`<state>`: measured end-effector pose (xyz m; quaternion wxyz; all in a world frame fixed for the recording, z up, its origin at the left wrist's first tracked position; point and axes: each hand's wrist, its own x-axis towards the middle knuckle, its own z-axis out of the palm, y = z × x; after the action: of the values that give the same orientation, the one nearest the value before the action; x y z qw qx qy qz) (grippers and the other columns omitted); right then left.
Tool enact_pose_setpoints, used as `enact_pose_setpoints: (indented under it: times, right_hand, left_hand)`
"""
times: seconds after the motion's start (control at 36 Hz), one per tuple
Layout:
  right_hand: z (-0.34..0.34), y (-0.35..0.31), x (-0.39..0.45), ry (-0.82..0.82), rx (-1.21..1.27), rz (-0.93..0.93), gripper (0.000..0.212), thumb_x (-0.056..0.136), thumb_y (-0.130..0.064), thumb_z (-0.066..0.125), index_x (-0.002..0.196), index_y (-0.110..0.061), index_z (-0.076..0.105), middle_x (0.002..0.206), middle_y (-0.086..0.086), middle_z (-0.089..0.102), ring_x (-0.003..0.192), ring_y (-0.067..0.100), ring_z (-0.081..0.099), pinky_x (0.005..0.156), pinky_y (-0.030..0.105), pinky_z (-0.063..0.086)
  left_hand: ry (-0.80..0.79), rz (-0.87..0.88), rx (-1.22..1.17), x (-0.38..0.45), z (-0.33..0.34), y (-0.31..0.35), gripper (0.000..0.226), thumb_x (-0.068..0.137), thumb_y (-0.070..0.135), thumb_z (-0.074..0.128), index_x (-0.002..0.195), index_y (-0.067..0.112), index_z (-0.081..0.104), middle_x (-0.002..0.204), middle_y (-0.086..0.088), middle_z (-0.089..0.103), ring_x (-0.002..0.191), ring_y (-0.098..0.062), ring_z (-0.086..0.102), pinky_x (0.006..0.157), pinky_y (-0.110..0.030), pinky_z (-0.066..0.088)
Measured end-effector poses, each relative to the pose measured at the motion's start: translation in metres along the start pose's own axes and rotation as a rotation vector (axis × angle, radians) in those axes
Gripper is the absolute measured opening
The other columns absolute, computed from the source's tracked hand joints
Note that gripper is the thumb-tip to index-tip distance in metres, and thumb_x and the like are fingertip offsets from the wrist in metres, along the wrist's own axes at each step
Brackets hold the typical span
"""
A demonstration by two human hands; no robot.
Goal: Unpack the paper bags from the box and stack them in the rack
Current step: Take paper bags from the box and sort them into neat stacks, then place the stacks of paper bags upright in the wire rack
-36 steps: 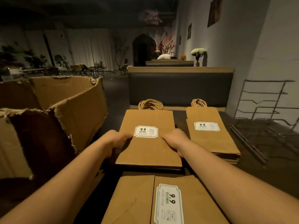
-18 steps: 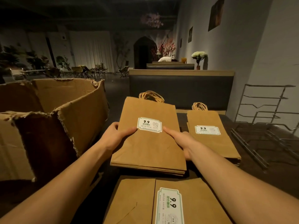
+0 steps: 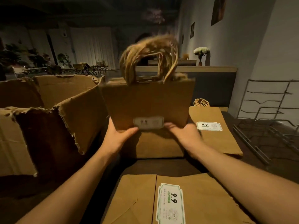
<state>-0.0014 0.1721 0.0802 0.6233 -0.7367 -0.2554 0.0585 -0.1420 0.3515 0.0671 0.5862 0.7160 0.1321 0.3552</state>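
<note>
Now the left hand (image 3: 119, 136) and right hand (image 3: 186, 135) grip the upright bag bundle (image 3: 148, 102) between them, thumbs in front, handles (image 3: 148, 57) above.

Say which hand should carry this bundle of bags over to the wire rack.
Right, probably. The wire rack stands on the right side, nearest the right hand. The left hand sits beside the cardboard box, farther away. Both grip the bundle of bags now.

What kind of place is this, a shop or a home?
Probably a dim café or restaurant, not a home: a padded booth seat just ahead, folding chairs and tables across the room, and price-labelled paper bags stacked on the table.
</note>
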Motion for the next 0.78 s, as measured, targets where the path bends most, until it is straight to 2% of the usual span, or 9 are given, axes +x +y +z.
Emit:
enact_pose_setpoints:
  times: [0.08, 0.22, 0.31, 0.39, 0.42, 0.53, 0.64, 0.69, 0.78]
  right_hand:
    - [-0.001, 0.017, -0.006, -0.099, 0.071, 0.132, 0.021, 0.078, -0.040, 0.083, 0.084, -0.023, 0.072, 0.083, -0.007, 0.077, 0.086, 0.015, 0.071, 0.072, 0.027, 0.056]
    - [-0.001, 0.025, 0.006, -0.125, 0.114, 0.215, 0.103, 0.032, -0.076, 0.088, 0.115, -0.017, 0.070, 0.102, 0.000, 0.077, 0.096, 0.022, 0.073, 0.090, 0.045, 0.059]
    - [0.000, 0.025, 0.003, -0.177, 0.144, 0.219, 0.094, 0.037, -0.066, 0.092, 0.115, -0.017, 0.071, 0.102, 0.003, 0.078, 0.097, 0.024, 0.074, 0.093, 0.048, 0.057]
    - [0.002, 0.032, 0.004, -0.197, 0.217, 0.223, 0.050, 0.069, -0.037, 0.089, 0.110, -0.013, 0.073, 0.099, 0.009, 0.078, 0.096, 0.026, 0.074, 0.095, 0.050, 0.056]
    - [0.003, 0.034, 0.005, -0.188, 0.226, 0.224, 0.048, 0.072, -0.034, 0.088, 0.112, -0.013, 0.072, 0.100, 0.009, 0.078, 0.096, 0.025, 0.074, 0.095, 0.050, 0.056]
    - [0.011, 0.031, 0.009, -0.078, 0.165, 0.184, 0.114, 0.030, -0.073, 0.090, 0.126, -0.021, 0.058, 0.112, 0.001, 0.073, 0.103, 0.022, 0.070, 0.093, 0.048, 0.057]
    - [0.003, 0.014, 0.015, -0.053, 0.105, 0.140, 0.121, 0.024, -0.083, 0.082, 0.125, -0.022, 0.057, 0.114, 0.000, 0.071, 0.104, 0.020, 0.069, 0.091, 0.046, 0.057]
    - [-0.007, -0.007, 0.018, -0.071, 0.076, 0.122, 0.111, 0.032, -0.081, 0.084, 0.122, -0.023, 0.056, 0.114, 0.001, 0.071, 0.102, 0.020, 0.068, 0.090, 0.046, 0.057]
    - [-0.038, -0.041, 0.025, -0.098, 0.085, 0.094, 0.068, 0.064, -0.058, 0.086, 0.111, -0.021, 0.053, 0.108, 0.000, 0.066, 0.097, 0.017, 0.063, 0.085, 0.040, 0.054]
  left_hand:
    - [0.053, -0.034, 0.022, -0.013, 0.008, -0.014, 0.071, 0.082, 0.019, 0.078, 0.135, 0.034, 0.033, 0.121, 0.028, 0.049, 0.103, 0.012, 0.054, 0.102, -0.017, 0.035]
    - [-0.030, -0.065, -0.055, -0.005, -0.001, -0.033, 0.067, 0.081, 0.020, 0.078, 0.133, 0.036, 0.040, 0.123, 0.016, 0.061, 0.106, 0.001, 0.064, 0.081, -0.014, 0.054]
    - [-0.075, -0.085, -0.110, -0.001, -0.005, -0.047, 0.072, 0.077, 0.021, 0.086, 0.134, 0.034, 0.043, 0.125, 0.007, 0.067, 0.112, -0.008, 0.066, 0.078, -0.019, 0.057]
    - [-0.096, -0.117, -0.121, 0.001, -0.008, -0.056, 0.082, 0.069, 0.026, 0.092, 0.135, 0.032, 0.044, 0.127, 0.001, 0.067, 0.116, -0.017, 0.066, 0.088, -0.031, 0.058]
    - [-0.109, -0.134, -0.124, 0.002, -0.008, -0.057, 0.087, 0.066, 0.030, 0.094, 0.137, 0.031, 0.043, 0.128, -0.001, 0.066, 0.117, -0.020, 0.066, 0.094, -0.040, 0.057]
    - [-0.078, -0.127, -0.084, 0.006, -0.011, -0.052, 0.093, 0.062, 0.039, 0.093, 0.140, 0.032, 0.044, 0.130, 0.002, 0.066, 0.120, -0.021, 0.064, 0.103, -0.052, 0.051]
    - [-0.044, -0.074, -0.072, 0.006, -0.009, -0.034, 0.089, 0.067, 0.035, 0.093, 0.141, 0.029, 0.043, 0.130, 0.002, 0.065, 0.119, -0.019, 0.064, 0.102, -0.051, 0.052]
    - [-0.033, -0.047, -0.106, 0.009, -0.004, -0.016, 0.089, 0.067, 0.033, 0.092, 0.142, 0.028, 0.043, 0.131, 0.002, 0.065, 0.119, -0.019, 0.064, 0.099, -0.051, 0.054]
    - [-0.038, 0.009, -0.105, 0.020, 0.013, 0.021, 0.101, 0.058, 0.050, 0.094, 0.142, 0.031, 0.041, 0.133, 0.003, 0.063, 0.121, -0.020, 0.063, 0.099, -0.052, 0.053]
